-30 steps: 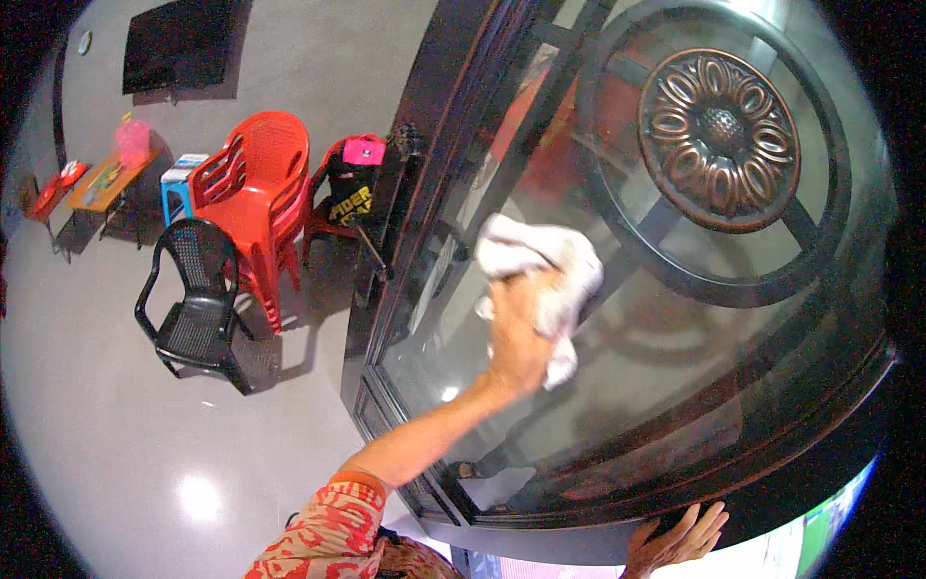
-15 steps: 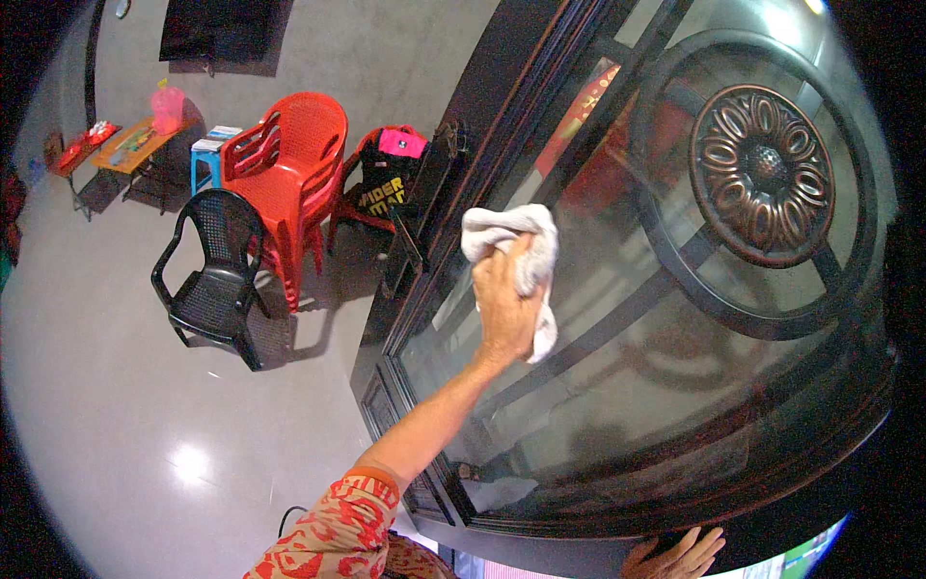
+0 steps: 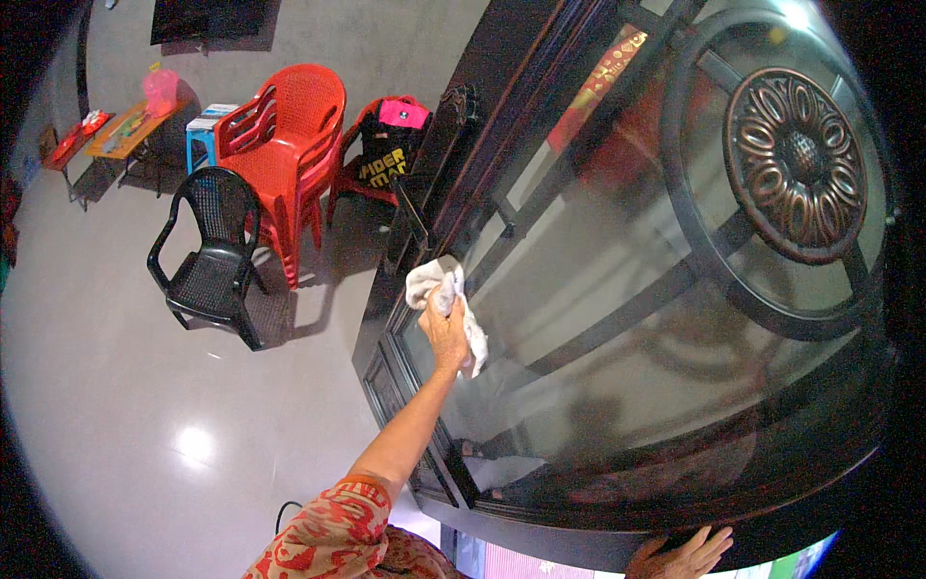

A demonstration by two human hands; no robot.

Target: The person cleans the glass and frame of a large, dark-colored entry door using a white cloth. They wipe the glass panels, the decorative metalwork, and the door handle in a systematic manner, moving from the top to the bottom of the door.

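Observation:
My left hand (image 3: 444,333) is closed round a crumpled white cloth (image 3: 475,343) and presses it against the glass panel (image 3: 569,289) of a dark door, close to the panel's left frame. Part of the cloth sticks out above the knuckles and part hangs beside the hand. My right hand (image 3: 687,556) lies with its fingers stretched out on the dark edge of the door frame (image 3: 743,540) at the bottom. Its wrist is cut off by the picture's lower rim. A round bronze-coloured flower ornament (image 3: 796,159) sits inside a dark ring on the glass.
Black metal bars cross the glass, and a door handle (image 3: 413,214) juts from the frame. Left of the door stand a black plastic chair (image 3: 214,275), stacked red chairs (image 3: 294,145), a blue stool (image 3: 203,145) and a low wooden table (image 3: 130,133). A dark bag (image 3: 395,159) rests on another red chair.
My left hand has moved down and to the left across the glass with the cloth, towards the frame. My right hand stays by the bottom edge. The view has shifted slightly.

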